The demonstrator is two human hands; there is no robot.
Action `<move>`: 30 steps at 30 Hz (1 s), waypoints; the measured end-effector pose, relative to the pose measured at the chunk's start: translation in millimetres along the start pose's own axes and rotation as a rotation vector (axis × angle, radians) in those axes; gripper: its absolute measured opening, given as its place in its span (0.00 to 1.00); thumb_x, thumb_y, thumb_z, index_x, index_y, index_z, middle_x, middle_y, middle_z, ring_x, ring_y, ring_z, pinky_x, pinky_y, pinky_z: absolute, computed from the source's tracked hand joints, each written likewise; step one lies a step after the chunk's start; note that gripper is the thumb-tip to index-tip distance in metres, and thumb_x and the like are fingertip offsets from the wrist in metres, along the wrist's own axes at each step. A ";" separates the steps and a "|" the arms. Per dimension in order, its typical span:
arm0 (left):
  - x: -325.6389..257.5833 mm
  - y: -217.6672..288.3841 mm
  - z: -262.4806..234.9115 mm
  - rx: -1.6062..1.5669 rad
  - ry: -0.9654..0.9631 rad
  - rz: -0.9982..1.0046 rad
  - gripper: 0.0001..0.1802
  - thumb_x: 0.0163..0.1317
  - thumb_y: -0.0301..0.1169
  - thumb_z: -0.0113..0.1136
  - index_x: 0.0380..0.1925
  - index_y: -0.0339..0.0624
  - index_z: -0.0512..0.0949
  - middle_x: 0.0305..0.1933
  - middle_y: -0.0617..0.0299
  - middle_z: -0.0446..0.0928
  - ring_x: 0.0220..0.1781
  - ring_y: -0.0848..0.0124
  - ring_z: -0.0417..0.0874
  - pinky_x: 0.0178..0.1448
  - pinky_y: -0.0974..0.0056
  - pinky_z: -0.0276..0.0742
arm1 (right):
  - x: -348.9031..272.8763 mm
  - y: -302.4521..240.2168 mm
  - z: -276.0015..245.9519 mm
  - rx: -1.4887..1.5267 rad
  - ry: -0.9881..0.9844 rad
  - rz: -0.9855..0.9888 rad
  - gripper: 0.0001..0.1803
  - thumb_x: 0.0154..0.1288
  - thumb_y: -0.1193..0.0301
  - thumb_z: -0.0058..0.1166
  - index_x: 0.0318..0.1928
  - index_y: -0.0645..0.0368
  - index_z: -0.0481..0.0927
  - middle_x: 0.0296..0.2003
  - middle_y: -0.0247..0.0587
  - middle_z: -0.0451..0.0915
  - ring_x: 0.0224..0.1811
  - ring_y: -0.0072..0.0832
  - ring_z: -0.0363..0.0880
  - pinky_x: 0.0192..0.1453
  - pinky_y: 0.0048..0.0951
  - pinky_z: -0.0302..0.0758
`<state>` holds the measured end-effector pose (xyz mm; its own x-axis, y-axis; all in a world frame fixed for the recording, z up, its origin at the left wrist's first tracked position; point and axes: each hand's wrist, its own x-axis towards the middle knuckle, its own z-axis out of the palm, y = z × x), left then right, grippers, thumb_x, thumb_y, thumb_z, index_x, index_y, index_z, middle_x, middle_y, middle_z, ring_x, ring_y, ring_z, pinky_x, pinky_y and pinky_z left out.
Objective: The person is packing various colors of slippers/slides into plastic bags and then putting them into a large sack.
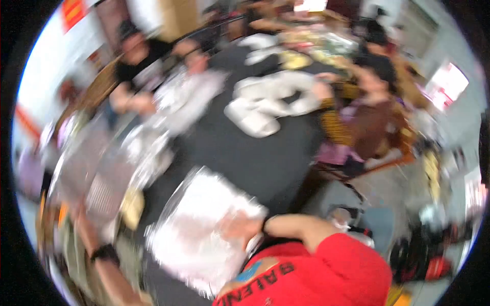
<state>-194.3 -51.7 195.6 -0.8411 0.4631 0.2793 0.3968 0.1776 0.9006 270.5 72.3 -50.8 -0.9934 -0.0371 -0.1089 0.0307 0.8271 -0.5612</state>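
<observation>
We have our right hand point(239, 224) at six o'clock, over the near right part of a white packet point(196, 206) that lies at seven o'clock in clear film. It seems laid out fairly flat, perhaps to steady the slippery film against us, but blur hides the fingertips, so we cannot tell whether they pinch anything.

Our left hand point(80, 217) reaches out toward eight o'clock, at the near edge of some clear bags point(84, 163). Its fingers are smeared too; we cannot tell how far open they are or whether they hold a bag. The bags sit to our left, probably so that this hand gets at them without crossing the packet. A yellow piece point(132, 208) is just beside them.

The packet rests on the dark table point(255, 168), close to our body, likely for easy handling. White pieces point(265, 99) are heaped near twelve o'clock, well apart from it, perhaps in common reach: one co-worker point(140, 66) is at ten o'clock, another point(375, 76) at two.
</observation>
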 end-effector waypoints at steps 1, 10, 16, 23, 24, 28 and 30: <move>-25.5 -9.5 -47.9 0.224 0.000 0.410 0.16 0.58 0.32 0.51 0.45 0.39 0.75 0.49 0.56 0.72 0.53 0.64 0.69 0.58 0.62 0.63 | 13.7 -12.0 -17.2 -0.060 -0.022 -0.119 0.43 0.34 0.40 0.59 0.53 0.49 0.71 0.64 0.43 0.52 0.67 0.47 0.44 0.54 0.66 0.49; -133.5 61.5 -71.8 -0.410 -0.356 -0.153 0.14 0.57 0.23 0.50 0.45 0.38 0.70 0.42 0.62 0.75 0.44 0.74 0.74 0.49 0.69 0.68 | 67.3 -14.8 -161.6 1.345 0.397 0.310 0.38 0.63 0.49 0.41 0.66 0.55 0.47 0.62 0.43 0.57 0.65 0.33 0.51 0.67 0.33 0.47; -139.8 111.8 -41.8 -0.091 -0.901 0.052 0.17 0.57 0.20 0.51 0.48 0.35 0.71 0.44 0.60 0.76 0.46 0.73 0.75 0.53 0.69 0.68 | 98.0 -50.5 -202.4 0.610 0.510 -0.218 0.52 0.46 0.60 0.65 0.67 0.50 0.44 0.65 0.42 0.50 0.67 0.33 0.46 0.68 0.35 0.46; -112.5 153.3 20.3 0.402 -1.074 0.337 0.22 0.53 0.26 0.56 0.51 0.41 0.70 0.42 0.54 0.77 0.44 0.64 0.77 0.48 0.63 0.71 | 71.6 -80.3 -115.9 1.223 0.215 -0.041 0.49 0.44 0.75 0.65 0.65 0.50 0.48 0.62 0.41 0.56 0.60 0.33 0.61 0.61 0.35 0.62; -110.2 154.1 25.8 0.599 -1.012 0.386 0.24 0.53 0.28 0.56 0.52 0.42 0.69 0.43 0.51 0.77 0.44 0.60 0.77 0.48 0.61 0.70 | 62.3 -89.7 -102.3 1.365 0.231 0.185 0.46 0.48 0.74 0.62 0.64 0.51 0.47 0.60 0.41 0.59 0.57 0.33 0.63 0.58 0.36 0.66; -110.4 144.7 49.8 0.403 -0.723 0.532 0.23 0.57 0.28 0.54 0.55 0.47 0.67 0.46 0.53 0.74 0.46 0.69 0.75 0.50 0.64 0.71 | 29.4 -58.8 -29.9 1.542 0.471 0.645 0.35 0.55 0.69 0.57 0.59 0.56 0.52 0.51 0.36 0.66 0.50 0.27 0.69 0.48 0.34 0.72; -123.8 132.6 51.2 0.147 -0.910 0.271 0.15 0.61 0.30 0.51 0.48 0.40 0.71 0.42 0.60 0.75 0.45 0.71 0.74 0.49 0.67 0.71 | 5.4 -51.2 -22.9 1.379 0.233 0.737 0.30 0.56 0.68 0.56 0.56 0.57 0.57 0.48 0.37 0.68 0.47 0.26 0.71 0.44 0.31 0.73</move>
<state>-18.8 -41.1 263.3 -0.1314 0.9900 0.0509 0.6297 0.0437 0.7756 261.1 42.6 -3.9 -0.7059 0.3172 -0.6333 0.4391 -0.5056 -0.7427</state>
